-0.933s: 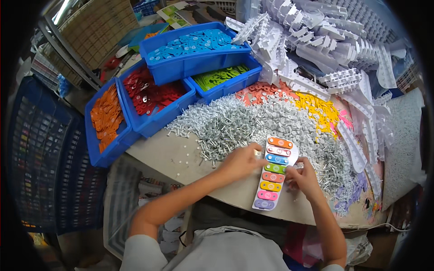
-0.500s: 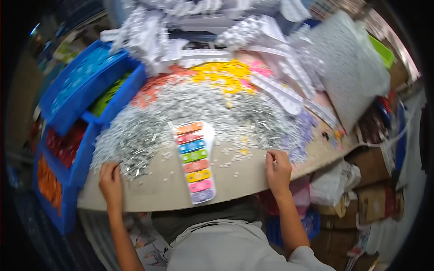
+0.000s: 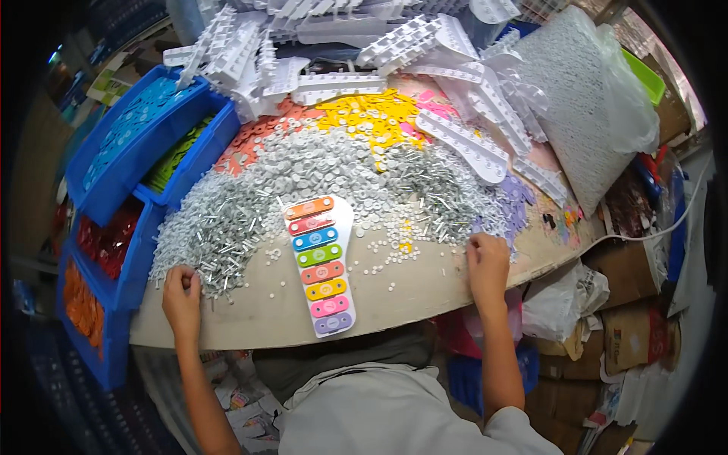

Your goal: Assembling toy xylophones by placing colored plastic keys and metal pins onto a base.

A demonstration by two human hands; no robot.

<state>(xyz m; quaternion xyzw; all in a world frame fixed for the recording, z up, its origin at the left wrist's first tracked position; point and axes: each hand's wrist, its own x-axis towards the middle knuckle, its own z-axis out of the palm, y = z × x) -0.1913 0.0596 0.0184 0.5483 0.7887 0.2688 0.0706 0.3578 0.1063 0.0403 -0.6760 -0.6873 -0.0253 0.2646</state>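
A toy xylophone (image 3: 323, 265) with a white base and a column of coloured bars lies on the table in front of me, and neither hand touches it. My left hand (image 3: 182, 296) is at the near left edge of a pile of small metal pins (image 3: 220, 250), fingers curled and pinched together. At the near right edge of the pile, close to the purple bars (image 3: 517, 199), my right hand (image 3: 487, 262) also has its fingers curled in. Whatever either hand may hold is hidden or too small to make out. White washers (image 3: 303, 163) are heaped beyond the xylophone.
Blue bins (image 3: 125, 311) with coloured bars stand at the left. White plastic bases (image 3: 462, 144) are stacked along the back. Yellow bars (image 3: 371, 114) lie at the far middle. A big clear bag (image 3: 584, 98) of small white parts leans at the right, near cardboard boxes (image 3: 637, 334).
My right hand has moved right and slightly up, to the edge of the pile. My left hand stays by the pins, its fingers still curled. The xylophone appears slightly shifted with the view.
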